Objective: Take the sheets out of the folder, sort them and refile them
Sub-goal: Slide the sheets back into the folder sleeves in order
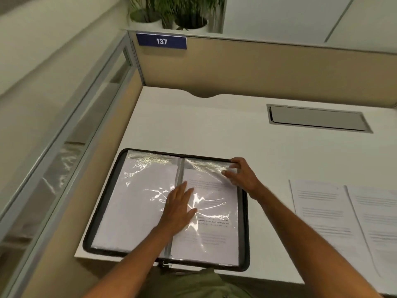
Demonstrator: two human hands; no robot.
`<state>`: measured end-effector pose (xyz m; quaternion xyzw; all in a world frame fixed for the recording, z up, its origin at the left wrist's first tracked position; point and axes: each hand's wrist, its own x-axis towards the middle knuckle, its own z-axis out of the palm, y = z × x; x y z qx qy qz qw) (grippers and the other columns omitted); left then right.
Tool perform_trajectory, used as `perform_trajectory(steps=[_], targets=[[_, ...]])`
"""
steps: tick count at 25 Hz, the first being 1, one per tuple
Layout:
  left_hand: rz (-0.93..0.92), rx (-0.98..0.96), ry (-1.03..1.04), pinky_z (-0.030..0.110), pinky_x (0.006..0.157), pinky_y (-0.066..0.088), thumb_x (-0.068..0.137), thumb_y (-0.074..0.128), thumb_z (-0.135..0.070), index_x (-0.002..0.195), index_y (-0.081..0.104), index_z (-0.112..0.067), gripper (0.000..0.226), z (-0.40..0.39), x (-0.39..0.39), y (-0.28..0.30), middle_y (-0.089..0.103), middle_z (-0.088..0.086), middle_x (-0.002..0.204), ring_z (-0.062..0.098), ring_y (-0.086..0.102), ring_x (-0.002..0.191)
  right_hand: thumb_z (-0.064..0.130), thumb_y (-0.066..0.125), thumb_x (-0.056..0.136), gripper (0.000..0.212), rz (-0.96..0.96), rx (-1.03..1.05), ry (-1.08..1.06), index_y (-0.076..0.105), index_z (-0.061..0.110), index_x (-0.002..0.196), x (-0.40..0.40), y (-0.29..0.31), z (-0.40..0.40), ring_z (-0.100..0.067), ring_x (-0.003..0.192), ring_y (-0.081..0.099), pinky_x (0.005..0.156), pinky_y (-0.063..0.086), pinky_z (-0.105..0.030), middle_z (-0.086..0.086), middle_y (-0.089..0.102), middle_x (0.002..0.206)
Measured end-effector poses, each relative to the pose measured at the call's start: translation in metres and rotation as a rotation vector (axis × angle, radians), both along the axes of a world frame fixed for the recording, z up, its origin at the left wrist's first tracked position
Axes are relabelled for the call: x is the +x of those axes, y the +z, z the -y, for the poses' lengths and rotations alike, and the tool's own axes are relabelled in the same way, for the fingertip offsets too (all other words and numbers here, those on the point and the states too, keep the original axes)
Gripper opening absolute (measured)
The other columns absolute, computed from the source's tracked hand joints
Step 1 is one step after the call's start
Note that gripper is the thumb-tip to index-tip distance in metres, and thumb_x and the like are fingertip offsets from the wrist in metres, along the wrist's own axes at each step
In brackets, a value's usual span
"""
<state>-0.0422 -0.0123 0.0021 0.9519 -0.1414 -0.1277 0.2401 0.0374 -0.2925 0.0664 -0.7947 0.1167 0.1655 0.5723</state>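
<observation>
I see the white tabletop (214, 125) set against beige partition walls, with a blue sign (161, 41) reading 137 at the far left corner and potted plants (178, 11) on the ledge above it. A grey metal cable flap (318, 118) is let into the tabletop near its far right edge. The open black folder (101, 201) lies at the near left corner, its near edge overhanging the tabletop's front edge, both pages in shiny clear sleeves. Two loose printed sheets (335, 214) lie side by side at the near right edge, well apart from the folder. My left hand (179, 208) rests flat across the folder's middle, its fingers straight and pressing the right-hand sleeve (214, 233). My right hand (241, 174) is at the sleeve's far right corner, its fingers pinching the lifted plastic there.
</observation>
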Motion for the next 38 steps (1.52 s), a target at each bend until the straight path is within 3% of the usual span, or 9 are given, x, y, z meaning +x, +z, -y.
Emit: perform_trajectory(steps=[4, 9, 11, 15, 20, 27, 32, 35, 38], targets=[[-0.049, 0.059, 0.019, 0.038, 0.129, 0.002, 0.102, 0.054, -0.047, 0.162, 0.023, -0.026, 0.07, 0.002, -0.055, 0.004, -0.01, -0.004, 0.171, 0.02, -0.012, 0.158, 0.046, 0.085, 0.084, 0.077, 0.011, 0.016, -0.083, 0.045, 0.024, 0.145, -0.059, -0.017, 0.001, -0.014, 0.124, 0.058, 0.107, 0.049, -0.035, 0.004, 0.056, 0.137], [-0.172, 0.051, 0.068, 0.04, 0.128, 0.006, 0.103, 0.054, -0.047, 0.163, 0.016, -0.032, 0.073, 0.001, -0.108, 0.013, -0.017, -0.01, 0.17, 0.018, -0.017, 0.158, 0.022, 0.078, 0.093, 0.061, 0.0, -0.051, -0.12, 0.045, 0.016, 0.144, -0.106, -0.031, 0.002, -0.02, 0.108, 0.066, 0.08, 0.051, -0.022, -0.005, 0.063, 0.132], [-0.202, 0.062, 0.075, 0.043, 0.13, 0.007, 0.103, 0.055, -0.046, 0.164, 0.014, -0.031, 0.075, 0.002, -0.121, 0.019, -0.016, -0.009, 0.171, 0.018, -0.015, 0.158, 0.021, 0.075, 0.094, 0.057, 0.0, -0.175, -0.077, 0.049, 0.012, 0.144, -0.119, -0.032, -0.006, -0.023, 0.113, 0.064, 0.088, 0.053, -0.027, -0.009, 0.062, 0.136], [-0.234, 0.103, 0.066, 0.045, 0.129, 0.009, 0.103, 0.057, -0.041, 0.164, 0.015, -0.029, 0.075, 0.004, -0.145, 0.034, -0.012, -0.004, 0.172, 0.023, -0.009, 0.159, 0.036, 0.072, 0.095, 0.067, 0.092, -0.426, -0.062, 0.045, 0.009, 0.149, -0.19, -0.036, -0.05, -0.029, 0.141, 0.044, 0.115, 0.038, -0.04, -0.011, 0.047, 0.153], [-0.288, 0.157, 0.02, 0.048, 0.129, 0.01, 0.101, 0.059, -0.044, 0.164, 0.012, -0.031, 0.079, 0.002, -0.153, 0.038, -0.016, -0.007, 0.171, 0.023, -0.012, 0.159, 0.079, 0.029, 0.097, 0.108, -0.028, -0.807, -0.076, -0.01, 0.003, 0.163, -0.265, -0.071, -0.102, -0.033, 0.159, -0.015, 0.13, -0.003, -0.047, -0.018, -0.012, 0.172], [-0.324, 0.128, -0.024, 0.052, 0.128, 0.011, 0.102, 0.059, -0.044, 0.164, 0.012, -0.035, 0.078, -0.009, -0.15, 0.035, -0.018, -0.011, 0.17, 0.019, -0.013, 0.158, 0.069, 0.017, 0.101, 0.088, 0.12, -0.953, 0.013, 0.004, 0.009, 0.164, -0.268, -0.075, -0.106, -0.034, 0.16, -0.009, 0.127, -0.008, -0.05, -0.016, -0.005, 0.172], [-0.343, 0.02, -0.043, 0.045, 0.129, 0.008, 0.102, 0.057, -0.049, 0.163, 0.022, -0.03, 0.073, -0.02, -0.142, 0.032, -0.004, -0.011, 0.171, 0.018, -0.005, 0.159, 0.038, 0.052, 0.104, 0.066, 0.179, -0.509, -0.064, 0.024, 0.033, 0.164, -0.264, -0.058, -0.118, -0.024, 0.161, 0.009, 0.127, 0.024, -0.054, -0.003, 0.014, 0.174], [-0.374, -0.209, 0.046, 0.039, 0.125, 0.025, 0.102, 0.054, -0.053, 0.156, 0.041, -0.027, 0.061, -0.027, -0.129, 0.036, 0.029, -0.005, 0.167, 0.019, 0.027, 0.154, 0.036, 0.061, 0.104, 0.07, 0.225, -0.114, -0.167, 0.021, 0.043, 0.161, -0.257, -0.031, -0.136, -0.007, 0.144, 0.039, 0.116, 0.045, -0.043, 0.017, 0.034, 0.161], [-0.529, -0.466, 0.254, 0.032, 0.106, 0.044, 0.103, 0.047, -0.059, 0.144, 0.056, -0.028, 0.053, -0.033, -0.111, 0.054, 0.06, -0.003, 0.144, 0.017, 0.058, 0.129, 0.034, 0.066, 0.101, 0.082, 0.193, 0.018, -0.177, 0.009, 0.055, 0.157, -0.243, -0.005, -0.159, -0.013, 0.131, 0.057, 0.103, 0.056, -0.04, 0.016, 0.045, 0.154]])
